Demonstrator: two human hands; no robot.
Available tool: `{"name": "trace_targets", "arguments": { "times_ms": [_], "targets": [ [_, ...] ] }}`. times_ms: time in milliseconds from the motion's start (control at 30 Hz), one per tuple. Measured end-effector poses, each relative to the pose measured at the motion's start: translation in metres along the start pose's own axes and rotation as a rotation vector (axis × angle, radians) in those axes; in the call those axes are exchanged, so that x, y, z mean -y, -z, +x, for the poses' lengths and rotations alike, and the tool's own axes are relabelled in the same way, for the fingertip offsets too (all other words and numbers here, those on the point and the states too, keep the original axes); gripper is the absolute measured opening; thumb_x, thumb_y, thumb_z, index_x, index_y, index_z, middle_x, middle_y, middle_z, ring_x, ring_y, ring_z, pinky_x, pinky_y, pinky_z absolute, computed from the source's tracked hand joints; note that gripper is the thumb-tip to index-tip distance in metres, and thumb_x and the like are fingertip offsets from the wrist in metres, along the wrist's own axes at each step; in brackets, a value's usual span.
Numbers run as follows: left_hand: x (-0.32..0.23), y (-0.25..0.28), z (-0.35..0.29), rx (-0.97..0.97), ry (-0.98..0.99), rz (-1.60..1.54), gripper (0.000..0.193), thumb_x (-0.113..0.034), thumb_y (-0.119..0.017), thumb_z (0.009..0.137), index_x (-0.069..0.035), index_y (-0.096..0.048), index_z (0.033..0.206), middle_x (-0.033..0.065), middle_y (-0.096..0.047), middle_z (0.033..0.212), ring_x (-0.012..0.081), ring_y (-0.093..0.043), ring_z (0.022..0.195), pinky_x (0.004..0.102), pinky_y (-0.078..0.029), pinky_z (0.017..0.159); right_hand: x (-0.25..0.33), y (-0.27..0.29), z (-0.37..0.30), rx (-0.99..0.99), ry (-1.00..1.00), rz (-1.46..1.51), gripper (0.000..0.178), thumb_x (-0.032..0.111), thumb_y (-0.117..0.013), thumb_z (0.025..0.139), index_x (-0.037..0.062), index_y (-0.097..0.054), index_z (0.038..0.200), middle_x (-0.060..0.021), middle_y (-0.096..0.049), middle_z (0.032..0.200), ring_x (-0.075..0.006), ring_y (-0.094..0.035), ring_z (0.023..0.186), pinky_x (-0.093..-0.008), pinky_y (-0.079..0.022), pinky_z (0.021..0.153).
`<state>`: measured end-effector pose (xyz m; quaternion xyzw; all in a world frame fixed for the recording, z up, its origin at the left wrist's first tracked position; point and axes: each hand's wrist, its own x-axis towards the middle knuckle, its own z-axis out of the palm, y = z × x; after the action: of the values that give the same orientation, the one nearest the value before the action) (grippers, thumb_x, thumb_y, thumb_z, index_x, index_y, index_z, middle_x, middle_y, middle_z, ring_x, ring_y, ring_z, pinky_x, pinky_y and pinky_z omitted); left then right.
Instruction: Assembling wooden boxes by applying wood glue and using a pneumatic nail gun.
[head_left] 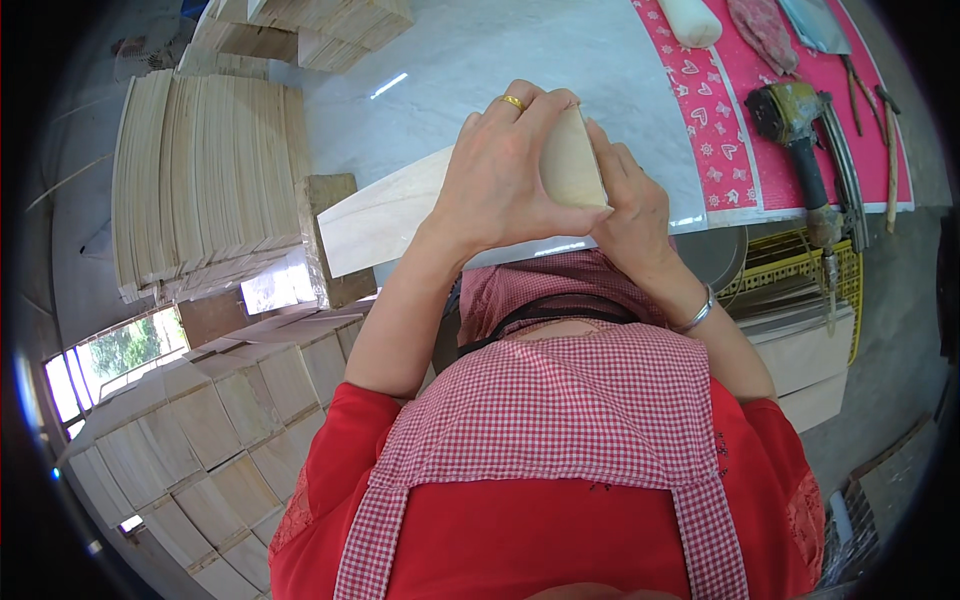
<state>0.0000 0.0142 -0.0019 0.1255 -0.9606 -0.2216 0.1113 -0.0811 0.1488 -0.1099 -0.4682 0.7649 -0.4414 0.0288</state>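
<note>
Both my hands are raised over the white marble table (560, 60) and hold one small pale wooden piece (572, 160) between them. My left hand (500, 180), with a gold ring on one finger, wraps over its left side and top. My right hand (635, 205), with a silver bracelet at the wrist, presses against its right edge. A long thin pale board (380, 215) lies on the table's front edge; its right end runs behind my left hand, and I cannot tell whether it joins the held piece.
Stacks of thin wood sheets (200, 170) stand at the left, square wood panels (230, 420) at the lower left, more wood (300, 30) at the top. A pneumatic nail gun (800, 130) and hand tools lie on a pink patterned cloth (720, 110). A yellow crate (800, 262) sits by boards (810, 350).
</note>
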Motion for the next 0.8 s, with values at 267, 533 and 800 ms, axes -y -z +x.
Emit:
{"name": "trace_targets", "arguments": {
  "times_ms": [267,533,800],
  "targets": [
    [0.002,-0.002,-0.002,-0.007,-0.011,-0.007,0.083,-0.036,-0.086,0.05,-0.003,-0.057,0.121,0.0147,-0.057,0.107,0.0348,-0.06,0.094,0.0425,-0.05,0.081,0.001,-0.001,-0.001,0.0,0.006,-0.027,0.08,0.004,-0.071,0.068,0.0016,-0.043,0.143,-0.0117,-0.056,0.092,-0.0289,-0.062,0.069,-0.0387,-0.051,0.056],
    [0.005,-0.005,-0.001,-0.002,0.015,-0.006,0.084,-0.04,-0.087,0.049,-0.004,-0.058,0.118,0.0121,-0.058,0.109,0.0314,-0.059,0.096,0.0423,-0.045,0.081,0.018,0.038,-0.017,-0.009,-0.042,0.389,0.076,0.01,-0.077,0.072,-0.0016,-0.045,0.14,-0.0177,-0.057,0.11,-0.0313,-0.061,0.093,-0.0378,-0.053,0.08],
    [0.001,-0.003,0.0,0.034,0.032,0.001,0.084,-0.034,-0.087,0.05,-0.002,-0.056,0.121,0.0139,-0.057,0.109,0.0323,-0.059,0.097,0.0415,-0.05,0.082,0.033,0.053,-0.031,-0.01,-0.046,0.485,0.073,0.01,-0.08,0.07,-0.0029,-0.05,0.135,-0.0191,-0.056,0.118,-0.0334,-0.058,0.107,-0.0395,-0.049,0.092]
  ]
}}
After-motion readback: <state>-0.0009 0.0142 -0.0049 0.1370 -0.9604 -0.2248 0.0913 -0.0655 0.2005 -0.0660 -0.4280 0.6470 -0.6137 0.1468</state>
